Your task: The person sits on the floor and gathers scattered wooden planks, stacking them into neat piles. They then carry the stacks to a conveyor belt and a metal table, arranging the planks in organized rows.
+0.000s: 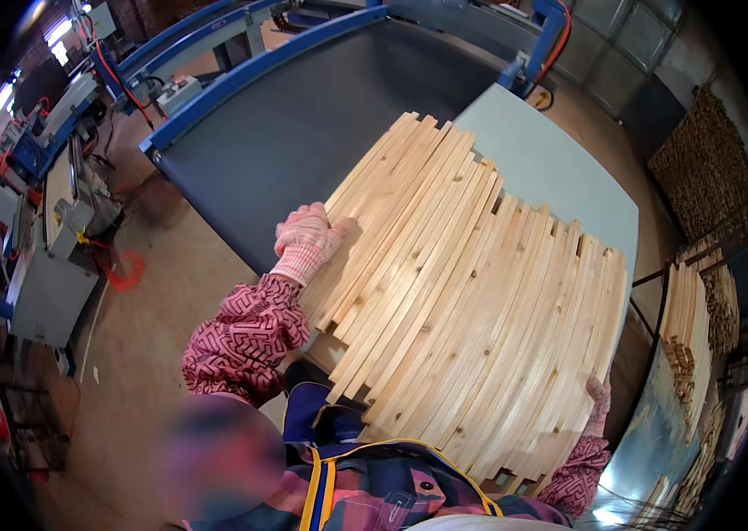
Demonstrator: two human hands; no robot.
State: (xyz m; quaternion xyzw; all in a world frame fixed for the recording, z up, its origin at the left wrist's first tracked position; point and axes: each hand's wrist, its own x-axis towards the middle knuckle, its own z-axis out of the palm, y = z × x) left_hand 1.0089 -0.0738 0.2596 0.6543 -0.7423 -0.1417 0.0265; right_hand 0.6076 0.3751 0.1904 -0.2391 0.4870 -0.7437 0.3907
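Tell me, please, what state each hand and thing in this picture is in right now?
left hand: gloved, flat on the slats' left edge.
right hand: gloved, against the slats' right edge.
wooden slats: fanned side by side across the table.
grey table: far corner bare.
conveyor belt: dark, nothing on it.

Single head-worn fisheye view, looking steeply down from close above, facing forward over wooden slats (471,301) on the surface (560,168), edges bending at rim
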